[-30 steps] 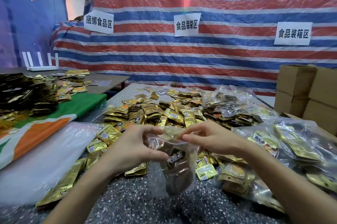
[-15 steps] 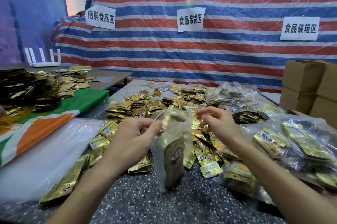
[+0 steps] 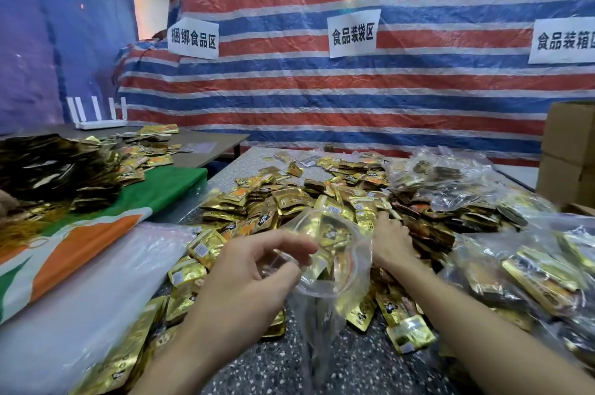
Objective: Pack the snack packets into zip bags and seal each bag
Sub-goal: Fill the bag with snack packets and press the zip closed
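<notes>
My left hand (image 3: 257, 269) pinches the zip bag (image 3: 317, 324) open near the desk's (image 3: 264, 369) front edge. My right hand (image 3: 391, 241) rests on the snack packets (image 3: 289, 201) in the middle of the desk; I cannot tell if it grips. The floppy mouth may fold, spilling packets.

Left hand (image 3: 257, 269) curled, right hand (image 3: 391, 238) forward.

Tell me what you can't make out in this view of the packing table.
Head view:
Right hand: fingertips hidden in the packet pile; grasp unclear.
Zip bag: contents count blurred by plastic glare.
Rightmost sign: cut off by the right edge.
</notes>
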Demonstrator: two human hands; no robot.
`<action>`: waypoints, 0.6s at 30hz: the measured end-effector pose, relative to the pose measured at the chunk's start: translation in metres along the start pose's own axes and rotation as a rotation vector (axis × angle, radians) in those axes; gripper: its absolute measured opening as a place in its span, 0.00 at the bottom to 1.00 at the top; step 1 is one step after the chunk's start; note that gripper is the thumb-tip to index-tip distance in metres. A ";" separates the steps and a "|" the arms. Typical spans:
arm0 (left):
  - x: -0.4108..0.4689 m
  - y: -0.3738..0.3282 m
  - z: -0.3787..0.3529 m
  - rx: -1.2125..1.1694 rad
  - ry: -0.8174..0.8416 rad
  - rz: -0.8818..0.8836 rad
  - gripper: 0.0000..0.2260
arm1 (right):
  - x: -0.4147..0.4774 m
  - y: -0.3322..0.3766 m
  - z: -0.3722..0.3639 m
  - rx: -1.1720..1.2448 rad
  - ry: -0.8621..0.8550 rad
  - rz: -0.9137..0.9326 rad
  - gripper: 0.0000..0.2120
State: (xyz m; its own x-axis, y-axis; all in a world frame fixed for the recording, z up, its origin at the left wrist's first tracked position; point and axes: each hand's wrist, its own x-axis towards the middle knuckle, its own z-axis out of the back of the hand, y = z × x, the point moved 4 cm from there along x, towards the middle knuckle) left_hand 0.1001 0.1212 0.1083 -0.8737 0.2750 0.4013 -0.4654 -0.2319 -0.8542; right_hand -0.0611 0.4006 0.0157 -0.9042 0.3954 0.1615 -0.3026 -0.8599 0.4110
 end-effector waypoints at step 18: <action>-0.001 -0.006 0.005 0.011 0.046 0.008 0.16 | 0.011 0.011 0.025 0.601 -0.102 -0.171 0.17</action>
State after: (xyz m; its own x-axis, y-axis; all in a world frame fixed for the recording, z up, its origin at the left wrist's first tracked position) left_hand 0.1033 0.1178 0.1142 -0.8701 0.3155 0.3788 -0.4601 -0.2440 -0.8537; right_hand -0.0667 0.4035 0.0445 -0.8158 0.5655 0.1211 -0.1915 -0.4617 0.8661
